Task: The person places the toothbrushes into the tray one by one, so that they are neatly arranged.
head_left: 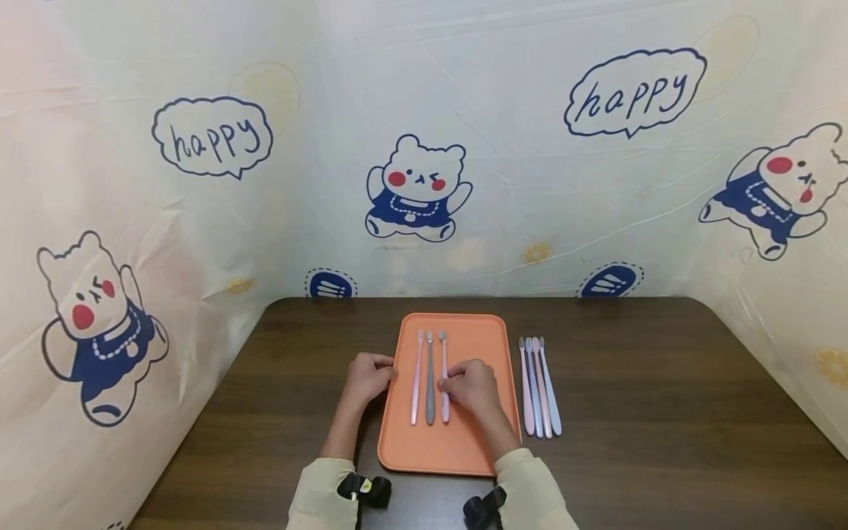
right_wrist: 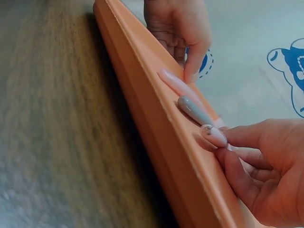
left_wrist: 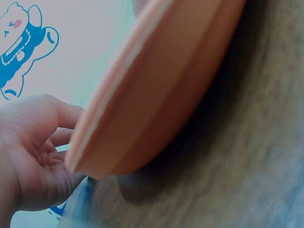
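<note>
An orange tray (head_left: 437,453) lies on the table with three toothbrushes in a row, heads away from me. A pink toothbrush (head_left: 416,386) is leftmost, and beside it lies a grey toothbrush (head_left: 430,386). The rightmost, a pale pink toothbrush (right_wrist: 213,136), is pinched between the thumb and fingers of my right hand (head_left: 475,386), which reaches over the tray's right side. At the tray's left edge, my left hand (head_left: 369,379) grips the rim. Its fingers (left_wrist: 69,114) are partly hidden behind the tray wall in the left wrist view.
To the right of the tray, several pink and blue toothbrushes (head_left: 539,390) lie close together on the dark wooden table (head_left: 649,412). A pale curtain (head_left: 517,169) printed with cartoon bears hangs behind the table and along both sides.
</note>
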The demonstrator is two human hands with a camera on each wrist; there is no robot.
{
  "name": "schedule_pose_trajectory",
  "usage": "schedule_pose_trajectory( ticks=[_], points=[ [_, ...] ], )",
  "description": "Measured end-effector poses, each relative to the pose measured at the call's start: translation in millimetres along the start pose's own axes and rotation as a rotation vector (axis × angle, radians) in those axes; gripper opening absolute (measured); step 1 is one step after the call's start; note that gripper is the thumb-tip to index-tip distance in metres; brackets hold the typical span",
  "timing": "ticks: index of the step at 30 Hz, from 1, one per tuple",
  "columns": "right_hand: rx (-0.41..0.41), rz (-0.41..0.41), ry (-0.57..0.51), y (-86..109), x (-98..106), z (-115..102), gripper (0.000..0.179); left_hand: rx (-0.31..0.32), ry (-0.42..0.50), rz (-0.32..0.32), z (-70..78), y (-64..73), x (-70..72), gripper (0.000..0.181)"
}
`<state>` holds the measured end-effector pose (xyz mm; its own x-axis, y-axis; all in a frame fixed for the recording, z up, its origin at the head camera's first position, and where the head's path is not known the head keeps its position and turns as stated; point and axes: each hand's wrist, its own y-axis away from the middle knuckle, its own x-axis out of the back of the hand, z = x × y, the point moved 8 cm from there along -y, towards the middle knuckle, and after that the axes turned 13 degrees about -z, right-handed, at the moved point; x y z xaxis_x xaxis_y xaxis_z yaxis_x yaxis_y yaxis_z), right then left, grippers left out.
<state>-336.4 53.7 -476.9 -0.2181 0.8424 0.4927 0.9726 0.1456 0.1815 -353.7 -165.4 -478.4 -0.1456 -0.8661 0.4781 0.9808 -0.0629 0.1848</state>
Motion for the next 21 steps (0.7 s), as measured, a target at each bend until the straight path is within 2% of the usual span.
schedule_pose_trajectory(
  ticks=[6, 13, 21],
  points=[
    [0.002, 0.000, 0.037, -1.2, -0.7, -0.8, 0.016, 0.000, 0.011, 0.002, -0.3, -0.8, -0.3, 0.026],
    [0.007, -0.007, 0.048, -2.2, -1.1, -2.0, 0.016, -0.038, 0.007, -0.004, 5.8, 1.8, 0.3, 0.027],
    [0.012, -0.017, 0.046, -0.9, -1.7, -3.1, 0.016, -0.001, 0.001, 0.005, 0.6, -1.0, -0.1, 0.026]
  ],
)
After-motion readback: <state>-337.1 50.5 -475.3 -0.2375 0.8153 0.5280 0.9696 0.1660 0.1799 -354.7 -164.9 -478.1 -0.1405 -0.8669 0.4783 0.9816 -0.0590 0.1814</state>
